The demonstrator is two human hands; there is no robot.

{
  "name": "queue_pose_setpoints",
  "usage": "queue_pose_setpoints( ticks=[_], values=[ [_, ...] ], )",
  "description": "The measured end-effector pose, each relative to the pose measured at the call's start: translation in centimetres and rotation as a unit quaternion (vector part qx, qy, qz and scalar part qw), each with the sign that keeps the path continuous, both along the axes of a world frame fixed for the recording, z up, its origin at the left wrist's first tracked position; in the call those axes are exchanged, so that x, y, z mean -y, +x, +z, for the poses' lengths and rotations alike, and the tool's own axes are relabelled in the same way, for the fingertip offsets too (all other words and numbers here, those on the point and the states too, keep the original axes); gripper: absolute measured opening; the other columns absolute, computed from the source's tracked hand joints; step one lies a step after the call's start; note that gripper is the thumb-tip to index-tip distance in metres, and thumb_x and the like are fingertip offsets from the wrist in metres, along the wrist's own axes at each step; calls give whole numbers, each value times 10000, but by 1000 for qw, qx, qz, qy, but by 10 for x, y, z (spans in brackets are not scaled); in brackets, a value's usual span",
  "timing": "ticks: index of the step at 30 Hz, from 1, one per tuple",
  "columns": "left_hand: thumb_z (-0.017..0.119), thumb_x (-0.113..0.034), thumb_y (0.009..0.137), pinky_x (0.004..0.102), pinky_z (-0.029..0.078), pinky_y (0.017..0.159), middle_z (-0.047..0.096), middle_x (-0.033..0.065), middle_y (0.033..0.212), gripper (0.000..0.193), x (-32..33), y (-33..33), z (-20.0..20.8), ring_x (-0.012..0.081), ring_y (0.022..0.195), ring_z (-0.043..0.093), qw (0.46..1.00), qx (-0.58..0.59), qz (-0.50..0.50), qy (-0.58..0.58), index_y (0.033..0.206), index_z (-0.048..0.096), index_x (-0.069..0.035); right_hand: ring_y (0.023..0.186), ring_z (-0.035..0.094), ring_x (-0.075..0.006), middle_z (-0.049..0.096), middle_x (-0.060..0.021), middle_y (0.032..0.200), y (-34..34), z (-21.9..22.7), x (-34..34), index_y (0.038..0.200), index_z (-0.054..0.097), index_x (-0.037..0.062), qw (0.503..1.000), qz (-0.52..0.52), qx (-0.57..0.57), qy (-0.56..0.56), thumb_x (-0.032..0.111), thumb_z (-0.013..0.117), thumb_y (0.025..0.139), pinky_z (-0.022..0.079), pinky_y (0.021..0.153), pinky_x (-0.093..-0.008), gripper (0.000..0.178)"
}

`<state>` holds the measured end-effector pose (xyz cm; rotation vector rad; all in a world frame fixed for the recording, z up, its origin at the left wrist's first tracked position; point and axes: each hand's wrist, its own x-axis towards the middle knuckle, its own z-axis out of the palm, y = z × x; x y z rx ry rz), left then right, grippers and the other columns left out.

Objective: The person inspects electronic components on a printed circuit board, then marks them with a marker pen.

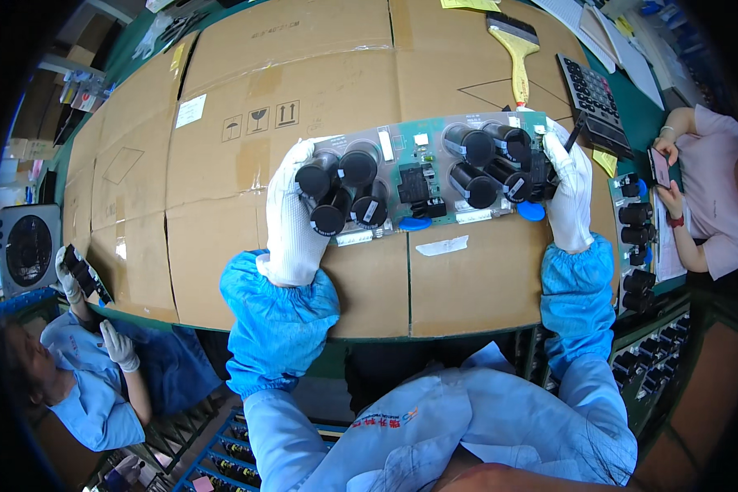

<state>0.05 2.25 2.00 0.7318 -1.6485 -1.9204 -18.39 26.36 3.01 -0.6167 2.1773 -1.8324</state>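
A circuit board [435, 154] is held up in front of me over the cardboard-covered table. Two groups of large black cylindrical capacitors [358, 168] stand out from it, with dark blocks between them and blue discs [416, 223] along the lower edge. My left hand [291, 221], in a white glove, is closed on the board's left end. At the right end, my white-gloved right hand [572, 193] grips the board's edge. A thin black piece [576, 131] sticks up beside the right fingers; I cannot tell what it is. Both fingertips are partly hidden.
Cardboard sheets [328, 90] cover the table. Beyond the board lie a brush [515, 53] and a calculator [594, 98]. Another board [634, 238] rests at right, near a person [717, 180] holding a phone. At left, a gloved person [98, 361] holds a dark part near a fan [30, 248].
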Motion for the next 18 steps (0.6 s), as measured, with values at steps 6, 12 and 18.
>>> queue_pose_setpoints(
  ticks=[6,12,18],
  values=[
    [496,10,926,309,520,872,626,102,1071,244,10,1,-16,164,967,615,999,2,-45,2,1155,576,-11,963,595,-155,659,-102,1048,-3,-6,0,1127,630,-62,1000,-10,-1,16,285,512,957,438,910,-276,404],
    [466,-185,984,342,547,886,612,113,1119,260,6,-6,7,207,1018,624,950,2,-14,311,1167,570,-32,937,595,-139,661,-91,1032,-7,-8,-1,1137,630,-54,999,27,-2,18,287,499,964,448,877,-264,405],
    [462,-242,986,372,535,900,605,113,1144,298,7,-6,1,231,1075,604,948,-16,-17,317,1196,539,-45,978,604,-138,652,-102,1076,-7,-8,-1,1166,615,-65,999,33,11,26,238,463,973,461,888,-266,390]
  ],
)
